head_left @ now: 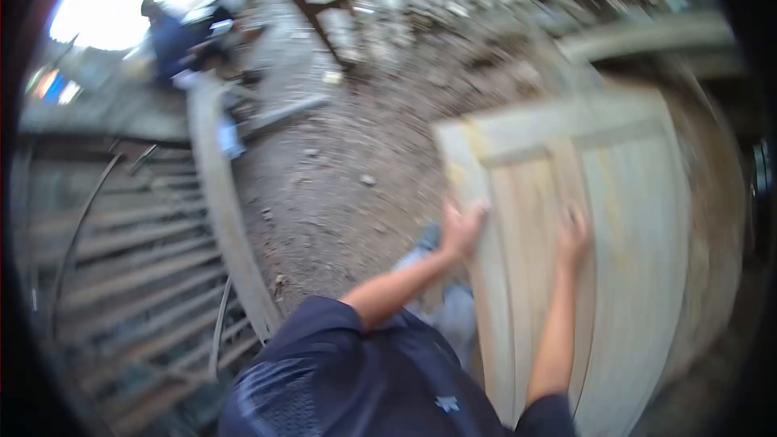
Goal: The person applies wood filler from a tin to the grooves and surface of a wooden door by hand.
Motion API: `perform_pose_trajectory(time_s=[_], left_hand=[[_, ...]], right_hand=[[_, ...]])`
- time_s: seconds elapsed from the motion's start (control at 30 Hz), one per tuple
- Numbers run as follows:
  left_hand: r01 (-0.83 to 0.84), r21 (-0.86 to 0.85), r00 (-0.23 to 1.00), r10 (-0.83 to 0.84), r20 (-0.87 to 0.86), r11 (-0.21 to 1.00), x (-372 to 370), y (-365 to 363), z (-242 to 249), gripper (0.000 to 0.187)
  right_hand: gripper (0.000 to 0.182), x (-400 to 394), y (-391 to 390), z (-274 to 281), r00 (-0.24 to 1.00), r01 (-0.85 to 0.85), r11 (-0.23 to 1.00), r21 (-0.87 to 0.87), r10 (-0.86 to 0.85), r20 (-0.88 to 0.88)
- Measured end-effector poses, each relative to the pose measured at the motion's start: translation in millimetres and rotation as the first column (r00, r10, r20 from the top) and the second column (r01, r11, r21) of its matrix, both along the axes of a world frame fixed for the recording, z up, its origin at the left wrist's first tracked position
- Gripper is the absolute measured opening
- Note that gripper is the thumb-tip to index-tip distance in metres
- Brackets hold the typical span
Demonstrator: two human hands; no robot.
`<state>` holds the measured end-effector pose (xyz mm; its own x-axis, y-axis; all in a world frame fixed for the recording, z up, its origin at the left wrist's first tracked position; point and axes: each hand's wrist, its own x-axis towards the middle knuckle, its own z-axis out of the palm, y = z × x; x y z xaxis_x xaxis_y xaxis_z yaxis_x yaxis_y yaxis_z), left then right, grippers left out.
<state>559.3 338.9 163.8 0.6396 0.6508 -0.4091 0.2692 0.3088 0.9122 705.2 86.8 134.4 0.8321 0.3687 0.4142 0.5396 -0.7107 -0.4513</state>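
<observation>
A pale wooden panel (615,194), framed like a door, lies tilted in front of me at the right of the blurred head view. My left hand (461,226) grips the panel's left edge, fingers curled over it. My right hand (572,239) rests flat on the panel's middle board, fingers spread. Both forearms reach forward from my dark blue shirt.
Bare dirt ground (340,186) with small stones lies left of the panel. A stack of grey planks and bent metal rods (137,275) fills the left side. A person in dark clothes (174,44) crouches at the far upper left. Rubble and timber lie at the back.
</observation>
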Motion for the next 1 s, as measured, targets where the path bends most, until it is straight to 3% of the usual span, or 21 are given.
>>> perform_pose_trajectory(time_s=[0.03, 0.07, 0.13, 0.17, 0.3, 0.4, 0.5, 0.6, 0.67, 0.73, 0.77, 0.8, 0.87, 0.9, 0.97, 1.0], left_hand=[[-0.006, -0.083, 1.000, 0.006, 0.006, 0.997, -0.2, -3.1, -6.2, 0.081], [0.049, -0.014, 0.996, -0.050, -0.068, 0.999, -0.9, -1.7, -8.0, 0.082], [0.053, 0.108, 0.996, -0.045, -0.075, 0.993, -1.0, -2.0, -40.5, 0.086], [0.045, -0.014, 0.999, -0.045, 0.003, 0.999, 0.2, -1.4, -27.6, 0.084], [0.057, 0.013, 0.998, -0.057, 0.036, 0.998, -4.6, 0.3, -39.4, 0.083], [0.084, 0.073, 0.996, -0.081, -0.045, 0.994, -13.5, 0.2, -42.7, 0.081], [0.051, 0.041, 0.997, -0.053, 0.048, 0.998, -6.1, -2.4, -45.0, 0.082], [0.057, 0.012, 0.998, -0.058, 0.032, 0.998, -3.6, -2.3, -34.7, 0.082], [0.078, 0.035, 0.997, -0.078, -0.008, 0.996, -5.0, -1.4, -29.2, 0.081], [0.074, 0.065, 0.997, -0.073, -0.024, 0.995, -1.6, -1.6, -22.3, 0.080], [0.073, -0.012, 0.995, -0.074, -0.062, 0.997, -3.5, -3.5, -18.8, 0.080], [0.056, -0.083, 0.993, -0.064, -0.097, 0.995, -5.7, -3.1, -15.3, 0.080], [0.035, 0.079, 0.992, -0.025, -0.124, 0.996, -8.0, -6.2, -32.5, 0.080], [0.037, 0.067, 0.994, -0.030, -0.105, 0.997, -7.3, -4.3, -29.6, 0.080], [0.032, 0.007, 0.995, -0.031, -0.096, 0.999, -6.8, -4.2, -17.4, 0.080], [0.028, -0.038, 0.995, -0.032, -0.097, 0.999, -6.1, -3.1, -11.6, 0.079]], right_hand=[[0.023, 8.2, 43.6, 46.1, 0.970, 0.153, 0.988, -0.001, -0.150, -0.193], [0.022, 30.1, 50.0, 33.9, 0.964, 0.141, 0.988, 0.070, -0.121, -0.237], [0.012, 38.2, 56.1, 45.9, 0.971, 0.125, 0.991, 0.056, -0.111, -0.214], [0.011, 24.6, 44.7, 55.7, 0.954, 0.146, 0.989, -0.018, -0.146, -0.262], [0.011, -71.7, -40.0, 62.7, 0.884, 0.351, 0.936, 0.000, -0.331, -0.331], [0.012, -68.8, -37.8, 56.4, 0.894, 0.328, 0.943, -0.051, -0.327, -0.305], [0.013, -0.5, 27.3, 42.1, 0.960, 0.203, 0.977, 0.071, -0.184, -0.211], [0.014, 59.1, 83.0, 41.5, 0.970, 0.140, 0.988, 0.065, -0.123, -0.208], [0.016, 75.6, 95.7, 44.8, 0.943, 0.097, 0.995, -0.011, -0.095, -0.319], [0.016, 59.4, 76.0, 49.3, 0.968, 0.085, 0.996, 0.034, -0.075, -0.241], [0.018, 43.1, 62.3, 61.9, 0.933, 0.112, 0.994, 0.004, -0.104, -0.346], [0.020, 26.5, 44.0, 60.2, 0.949, 0.109, 0.993, 0.050, -0.089, -0.303], [0.017, -6.2, 19.3, 63.2, 0.925, 0.186, 0.980, 0.068, -0.151, -0.350], [0.013, -12.5, 14.3, 59.0, 0.922, 0.206, 0.974, 0.098, -0.159, -0.353], [0.011, -2.1, 27.1, 59.4, 0.926, 0.217, 0.975, -0.056, -0.224, -0.303], [0.011, 15.4, 44.0, 59.0, 0.938, 0.155, 0.988, -0.025, -0.155, -0.310]])
